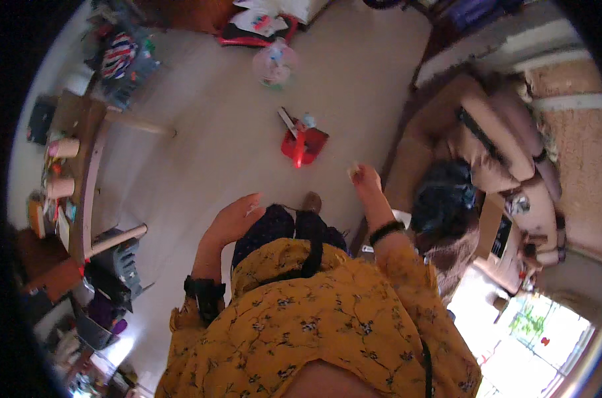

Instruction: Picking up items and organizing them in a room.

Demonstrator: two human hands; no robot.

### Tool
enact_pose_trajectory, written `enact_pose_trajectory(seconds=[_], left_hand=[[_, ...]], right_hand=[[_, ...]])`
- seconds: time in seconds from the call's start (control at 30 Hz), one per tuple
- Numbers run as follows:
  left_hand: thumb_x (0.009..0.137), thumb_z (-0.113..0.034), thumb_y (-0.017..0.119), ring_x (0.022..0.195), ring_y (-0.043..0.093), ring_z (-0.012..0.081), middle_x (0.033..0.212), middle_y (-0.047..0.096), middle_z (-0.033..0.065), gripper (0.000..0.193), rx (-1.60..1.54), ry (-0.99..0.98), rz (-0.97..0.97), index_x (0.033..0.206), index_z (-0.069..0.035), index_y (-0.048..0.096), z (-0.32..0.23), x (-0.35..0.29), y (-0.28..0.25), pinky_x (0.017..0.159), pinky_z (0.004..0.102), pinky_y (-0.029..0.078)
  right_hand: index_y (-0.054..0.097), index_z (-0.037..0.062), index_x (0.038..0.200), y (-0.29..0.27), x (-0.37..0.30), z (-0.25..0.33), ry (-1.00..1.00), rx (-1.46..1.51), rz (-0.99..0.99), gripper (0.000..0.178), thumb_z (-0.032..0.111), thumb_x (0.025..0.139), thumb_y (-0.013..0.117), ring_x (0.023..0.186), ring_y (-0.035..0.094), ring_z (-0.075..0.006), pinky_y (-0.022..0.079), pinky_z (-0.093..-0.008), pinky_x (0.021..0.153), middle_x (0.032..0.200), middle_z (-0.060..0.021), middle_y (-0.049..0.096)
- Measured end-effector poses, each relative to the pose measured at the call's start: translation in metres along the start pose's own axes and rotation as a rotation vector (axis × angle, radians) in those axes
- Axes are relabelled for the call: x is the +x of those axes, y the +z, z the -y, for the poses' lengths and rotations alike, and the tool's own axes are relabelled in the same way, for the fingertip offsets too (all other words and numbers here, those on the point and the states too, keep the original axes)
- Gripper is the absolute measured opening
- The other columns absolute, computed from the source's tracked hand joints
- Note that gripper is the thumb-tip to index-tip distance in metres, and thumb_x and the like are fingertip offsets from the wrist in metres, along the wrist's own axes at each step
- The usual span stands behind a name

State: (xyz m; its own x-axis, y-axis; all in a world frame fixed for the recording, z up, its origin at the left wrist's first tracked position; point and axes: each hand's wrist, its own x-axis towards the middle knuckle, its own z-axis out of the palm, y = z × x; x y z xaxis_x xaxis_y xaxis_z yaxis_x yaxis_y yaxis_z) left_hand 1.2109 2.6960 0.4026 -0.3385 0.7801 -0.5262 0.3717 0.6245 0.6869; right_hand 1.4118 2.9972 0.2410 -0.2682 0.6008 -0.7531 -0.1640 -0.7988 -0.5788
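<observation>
My left hand (240,217) hangs in front of my left thigh, holding nothing that I can see, its fingers loosely stretched. Out to the right, my right hand (366,179) is raised with its fingers closed on a small pale scrap (353,170), too blurred to name. On the floor ahead lies a red dustpan (321,141), its handle pointing toward me. A flat whitish strip (286,118) and some light bits rest at its far edge. Beyond it stands a see-through waste bin (274,63) with litter inside.
A wooden table (92,179) with pots and small items runs along the left. To the right is a brown sofa (440,126) with a dark bundle (447,194) on it. A red-edged tray (248,38) holding white bags lies at the back. Pale floor (201,86) stretches between.
</observation>
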Motion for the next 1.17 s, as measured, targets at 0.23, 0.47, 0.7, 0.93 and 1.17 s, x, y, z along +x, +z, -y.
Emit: enact_pose_trajectory(seconds=[0.23, 0.47, 0.7, 0.93, 1.17], left_hand=[[0.087, -0.031, 0.051, 0.105, 0.054, 0.0236, 0.116, 0.055, 0.0139, 0.047, -0.088, -0.144, 0.089, 0.126, -0.006, 0.043, -0.036, 0.059, -0.008, 0.090, 0.0325, 0.041], [0.088, -0.030, 0.050, 0.107, 0.053, 0.0250, 0.116, 0.054, 0.0169, 0.045, 0.121, 0.014, 0.205, 0.125, -0.005, 0.043, -0.040, 0.121, -0.024, 0.089, 0.0340, 0.041], [0.089, -0.029, 0.049, 0.110, 0.051, 0.0273, 0.117, 0.053, 0.0181, 0.045, 0.109, -0.020, 0.275, 0.125, -0.003, 0.042, -0.050, 0.143, -0.042, 0.091, 0.0345, 0.040], [0.089, -0.028, 0.049, 0.109, 0.052, 0.0264, 0.121, 0.050, 0.0188, 0.047, 0.099, -0.056, 0.278, 0.127, -0.003, 0.040, -0.060, 0.154, -0.040, 0.090, 0.0343, 0.040], [0.088, -0.029, 0.050, 0.103, 0.054, 0.0242, 0.119, 0.052, 0.0167, 0.049, 0.067, -0.108, 0.230, 0.129, -0.005, 0.038, -0.065, 0.154, -0.020, 0.089, 0.0337, 0.041]], right_hand=[[0.059, 0.0056, 0.076, 0.040, 0.116, -0.020, -0.335, -0.695, -0.142, 0.013, 0.018, 0.074, 0.056, 0.061, 0.050, -0.0110, 0.041, -0.0266, 0.055, 0.066, -0.0005, 0.054], [0.059, 0.0007, 0.093, 0.074, 0.091, -0.031, -0.176, -0.427, -0.325, 0.031, 0.021, 0.071, 0.067, 0.069, 0.055, -0.0111, 0.044, -0.0272, 0.059, 0.077, -0.0043, 0.060], [0.061, 0.0006, 0.090, 0.116, 0.068, -0.027, -0.159, -0.293, -0.316, 0.029, 0.022, 0.071, 0.067, 0.068, 0.056, -0.0131, 0.046, -0.0281, 0.062, 0.077, -0.0057, 0.061], [0.059, 0.0024, 0.101, 0.127, 0.119, -0.041, -0.117, -0.321, -0.163, 0.034, 0.021, 0.073, 0.061, 0.081, 0.057, -0.0151, 0.044, -0.0284, 0.075, 0.088, -0.0081, 0.062], [0.058, 0.0161, 0.110, 0.122, 0.105, -0.018, -0.067, -0.703, -0.034, 0.042, 0.036, 0.073, 0.058, 0.092, 0.060, -0.0289, 0.046, -0.0329, 0.081, 0.102, -0.0105, 0.062]])
